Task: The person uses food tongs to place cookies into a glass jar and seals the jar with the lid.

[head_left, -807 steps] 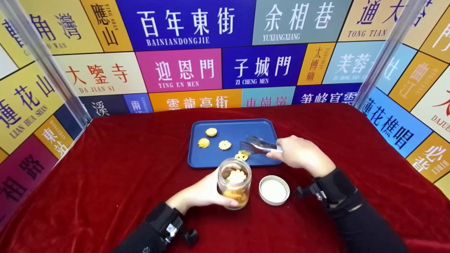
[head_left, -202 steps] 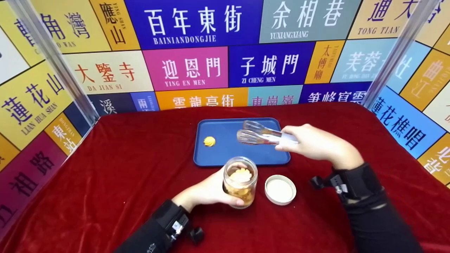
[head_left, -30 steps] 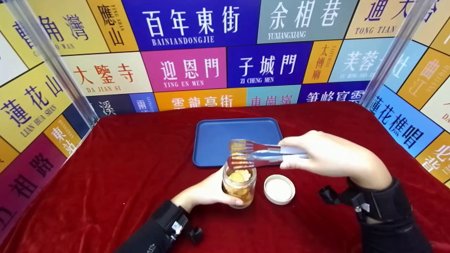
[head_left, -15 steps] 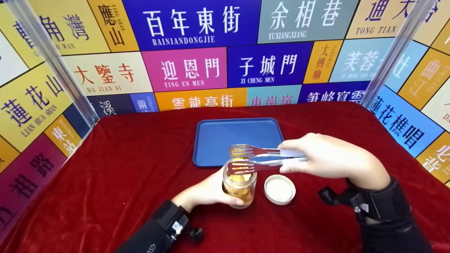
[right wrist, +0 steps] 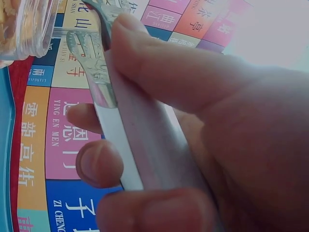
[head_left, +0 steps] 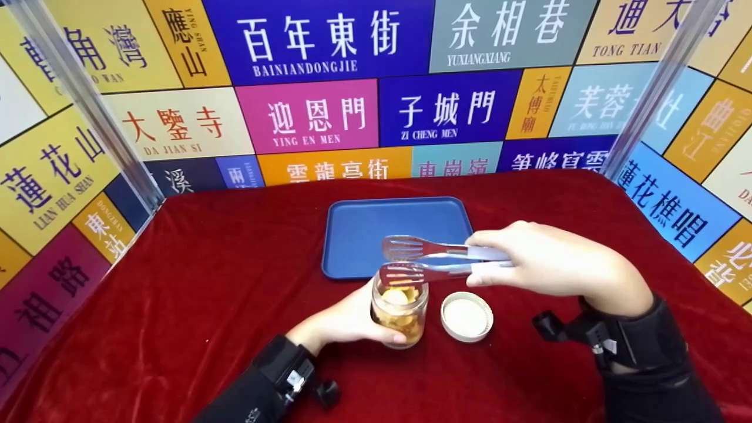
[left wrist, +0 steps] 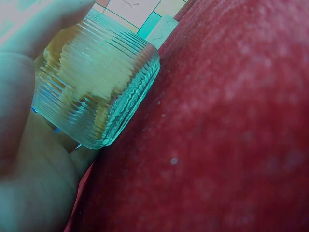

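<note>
My left hand [head_left: 352, 320] grips a clear glass jar [head_left: 402, 329] that stands on the red cloth, thumb across its front. Yellow cookies [head_left: 396, 295] fill it nearly to the mouth. In the left wrist view the ribbed jar [left wrist: 96, 82] shows cookies through its wall. My right hand [head_left: 546, 258] holds metal tongs [head_left: 423, 274] by their pale handles. Their slotted ends are spread apart just above the jar's mouth, with nothing between them. Thumb and fingers press round the tongs' handle [right wrist: 140, 125] in the right wrist view.
A blue tray [head_left: 364, 235] lies behind the jar, no cookies visible on it. The jar's round pale lid [head_left: 467, 317] rests upside down to the jar's right. Red cloth [head_left: 235, 264] covers the table, and panels with printed characters [head_left: 305, 114] stand behind.
Several cookies lay on the tray at first, later one, now none is seen. A second ago the tongs held a cookie above the jar; they dipped, spread and rose slightly, leaving it inside.
</note>
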`<state>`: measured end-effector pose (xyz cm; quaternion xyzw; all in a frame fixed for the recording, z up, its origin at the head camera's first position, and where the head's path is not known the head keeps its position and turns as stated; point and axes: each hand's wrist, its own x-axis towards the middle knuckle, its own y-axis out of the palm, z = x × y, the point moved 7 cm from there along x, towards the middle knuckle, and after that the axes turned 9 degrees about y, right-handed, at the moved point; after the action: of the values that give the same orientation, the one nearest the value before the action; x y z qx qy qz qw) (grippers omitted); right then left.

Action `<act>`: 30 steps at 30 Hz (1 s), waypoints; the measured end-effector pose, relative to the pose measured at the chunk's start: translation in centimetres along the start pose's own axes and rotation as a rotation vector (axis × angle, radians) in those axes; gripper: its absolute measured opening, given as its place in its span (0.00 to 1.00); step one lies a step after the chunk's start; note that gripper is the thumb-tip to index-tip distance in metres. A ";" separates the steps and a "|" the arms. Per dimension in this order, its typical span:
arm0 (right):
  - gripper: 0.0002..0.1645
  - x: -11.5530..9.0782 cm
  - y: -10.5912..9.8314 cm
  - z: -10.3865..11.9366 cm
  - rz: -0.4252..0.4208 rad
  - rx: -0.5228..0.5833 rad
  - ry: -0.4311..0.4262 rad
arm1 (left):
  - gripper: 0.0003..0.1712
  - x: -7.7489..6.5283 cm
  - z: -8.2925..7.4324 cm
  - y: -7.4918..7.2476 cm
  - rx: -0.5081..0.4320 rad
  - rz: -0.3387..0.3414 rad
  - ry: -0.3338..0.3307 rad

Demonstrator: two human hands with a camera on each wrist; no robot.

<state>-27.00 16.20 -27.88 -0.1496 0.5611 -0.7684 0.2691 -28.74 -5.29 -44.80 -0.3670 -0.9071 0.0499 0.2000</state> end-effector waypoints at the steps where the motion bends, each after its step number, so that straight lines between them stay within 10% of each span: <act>1: 0.19 0.0 0.0 0.0 0.002 0.007 0.000 | 0.55 0.0 0.0 0.0 0.001 0.000 0.000; 20: 0.27 2.2 -1.5 -8.4 -0.257 0.040 0.323 | 0.57 0.1 -0.3 -0.2 0.039 0.012 0.060; 30: 0.32 3.3 1.0 -15.8 -0.175 0.061 0.592 | 0.57 0.0 -0.2 -0.1 0.057 -0.005 0.019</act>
<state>-37.85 26.38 -34.16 0.0414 0.5766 -0.8154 0.0312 -28.76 -5.41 -44.62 -0.3595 -0.9042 0.0716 0.2193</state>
